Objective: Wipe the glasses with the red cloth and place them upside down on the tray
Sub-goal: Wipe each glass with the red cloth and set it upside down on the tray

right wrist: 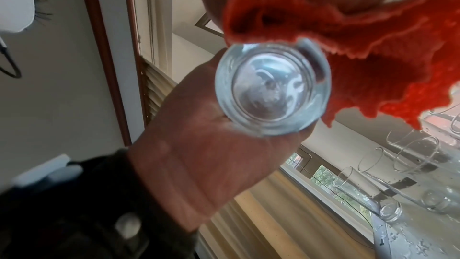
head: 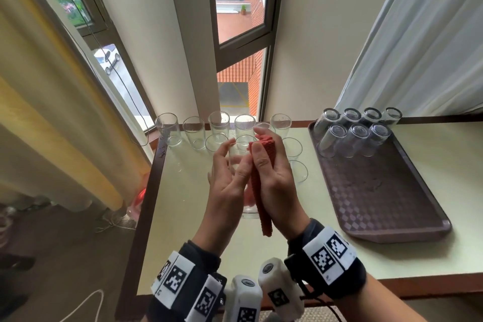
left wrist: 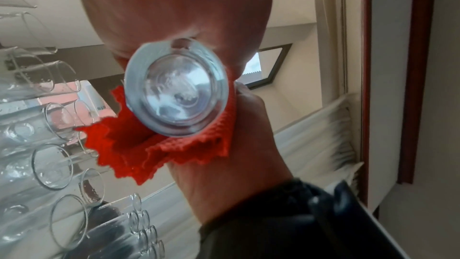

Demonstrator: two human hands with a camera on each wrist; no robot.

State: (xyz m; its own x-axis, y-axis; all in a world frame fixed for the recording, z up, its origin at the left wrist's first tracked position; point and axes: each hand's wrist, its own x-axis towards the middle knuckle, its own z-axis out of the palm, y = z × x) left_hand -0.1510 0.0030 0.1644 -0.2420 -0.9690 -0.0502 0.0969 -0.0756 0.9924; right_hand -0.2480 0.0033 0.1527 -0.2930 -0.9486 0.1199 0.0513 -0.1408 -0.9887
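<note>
The glass sat between both hands, held above the tabletop, w/ its long axis running roughly away from the person, thick base toward the wrists, mouth pointing out toward the window. Left hand lay on the glass's left side, fingers lightly curved along the wall; whether they truly clasped it I couldn't tell, though the glass seemed to rest against that palm. Right hand was on the opp. side, grip curled round the red cloth, pressing it flat against the glass wall. Cloth ran lengthwise along the glass, a loose end hanging past the base.

Glass looked clear and straight-sided w/ a heavy round bottom; in the wrist views the base showed streaks or droplets.

Tray lay to the right of the grip, nearer the right hand, apart from the held glass. Seven upturned glasses stood at its far end; the nearer part was bare. Unwiped glasses stood beyond the grip, mouths up, in rows.

Judgement: wiping step in hand, approx. a third of the job done. Next the glass needs flipping mouth-down and carrying rightward.
</note>
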